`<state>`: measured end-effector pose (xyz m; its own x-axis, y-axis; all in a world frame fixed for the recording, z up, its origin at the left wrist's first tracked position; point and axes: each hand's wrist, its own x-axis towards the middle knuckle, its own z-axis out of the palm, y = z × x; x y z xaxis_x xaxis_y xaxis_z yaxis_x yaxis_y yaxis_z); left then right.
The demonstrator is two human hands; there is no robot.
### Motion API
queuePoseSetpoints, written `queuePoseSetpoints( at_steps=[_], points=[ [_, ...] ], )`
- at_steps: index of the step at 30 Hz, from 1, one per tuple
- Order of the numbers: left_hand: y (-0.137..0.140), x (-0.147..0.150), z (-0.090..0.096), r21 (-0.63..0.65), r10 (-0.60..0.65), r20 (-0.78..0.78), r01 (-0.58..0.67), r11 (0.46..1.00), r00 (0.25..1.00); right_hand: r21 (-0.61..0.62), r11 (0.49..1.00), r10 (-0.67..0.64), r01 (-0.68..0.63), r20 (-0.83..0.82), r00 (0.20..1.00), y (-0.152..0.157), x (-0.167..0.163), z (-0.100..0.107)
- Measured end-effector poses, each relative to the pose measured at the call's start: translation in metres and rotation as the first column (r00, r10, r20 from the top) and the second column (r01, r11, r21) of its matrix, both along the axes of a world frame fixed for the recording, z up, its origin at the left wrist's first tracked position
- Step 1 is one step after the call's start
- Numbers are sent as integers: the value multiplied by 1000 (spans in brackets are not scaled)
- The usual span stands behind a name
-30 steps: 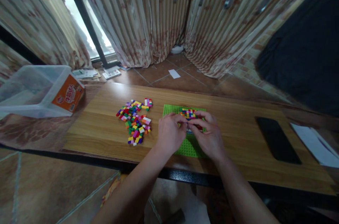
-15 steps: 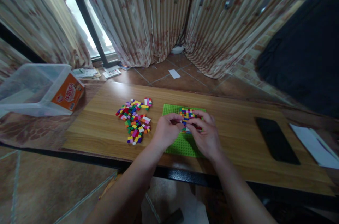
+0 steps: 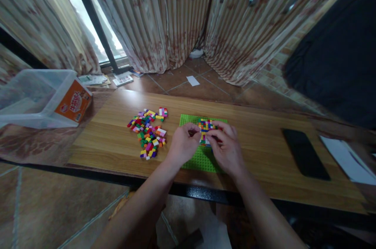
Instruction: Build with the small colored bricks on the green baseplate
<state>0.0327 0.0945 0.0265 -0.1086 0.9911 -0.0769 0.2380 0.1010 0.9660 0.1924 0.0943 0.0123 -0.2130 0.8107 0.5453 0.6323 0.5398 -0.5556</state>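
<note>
On a green studded baseplate [image 3: 202, 161] sits a block of multicoloured toy bricks [image 3: 205, 124], partly covered by my fingers. My left hand [image 3: 185, 143] is at the left side of the block, with thumb and index finger pinched together; anything between them is too small to make out. From the right, my right hand [image 3: 226, 147] reaches over the block. Its thumb and index tips come together at the block's middle, and what they hold, if anything, cannot be seen. A loose pile of coloured bricks [image 3: 149, 133] lies left of the baseplate.
The wooden table [image 3: 102, 135] carries a black phone-like slab [image 3: 305, 154] and white paper [image 3: 348, 159] at the right. At far left stands a clear plastic bin [image 3: 38, 98] with an orange label. Curtains [image 3: 147, 25] hang behind the table.
My fingertips have moved slightly apart from each other, so more of the brick block shows between them. The whole view has shifted a little.
</note>
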Motion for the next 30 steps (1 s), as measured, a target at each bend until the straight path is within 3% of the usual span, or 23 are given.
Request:
queuePoseSetpoints(
  at_steps=[4, 11, 15, 19, 27, 30],
  points=[
    [1, -3, 2, -12, -16, -6, 16, 1000, 1000, -24, 999, 27, -28, -23, 999, -4, 12, 11],
    [3, -7, 8, -8, -10, -94, 9, 1000, 996, -211, 957, 211, -201, 27, 977, -28, 49, 22],
    [3, -6, 2, 6, -16, -112, 17, 1000, 994, -278, 950, 203, -144, 196, 959, -35, 51, 9],
    [4, -5, -5, 8, -21, -110, 22, 1000, 994, -245, 969, 96, -19, 304, 948, -34, 41, -7],
    [6, -5, -10, 1, -33, -99, 33, 999, 995, -202, 974, -23, 107, 381, 924, -37, 28, -15],
    [6, -5, -11, -10, -41, -78, 40, 999, 996, -213, 976, 17, 41, 265, 964, -39, 28, -6]
  ],
)
